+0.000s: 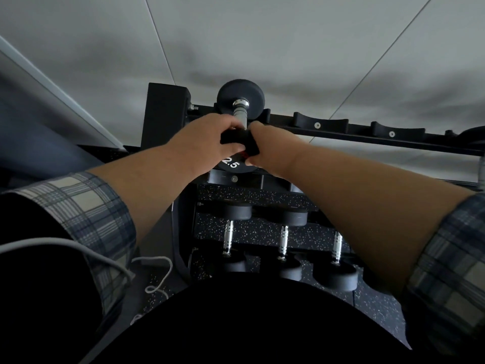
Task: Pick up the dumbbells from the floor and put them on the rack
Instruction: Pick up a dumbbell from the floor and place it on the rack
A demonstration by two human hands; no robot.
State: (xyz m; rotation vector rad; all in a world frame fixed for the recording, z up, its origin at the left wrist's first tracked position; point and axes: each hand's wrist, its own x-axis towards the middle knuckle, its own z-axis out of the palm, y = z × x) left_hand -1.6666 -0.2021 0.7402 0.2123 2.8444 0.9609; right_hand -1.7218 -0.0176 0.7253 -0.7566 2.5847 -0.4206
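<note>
A small black dumbbell [241,99] marked 2.5 lies in the leftmost cradle of the black rack [354,132], its far head against the wall side and its chrome handle pointing toward me. My left hand [210,135] and my right hand [265,143] meet over the near end of that handle, both closed around it and a black block between them. The near head shows just under my fingers. Three more dumbbells [283,240] sit on the rack's lower tier below my arms.
A grey panelled wall stands right behind the rack. Empty cradles [321,122] run along the top rail to the right. A black upright post [162,116] bounds the rack at left. Speckled rubber floor [380,308] and a white cord [154,274] lie below.
</note>
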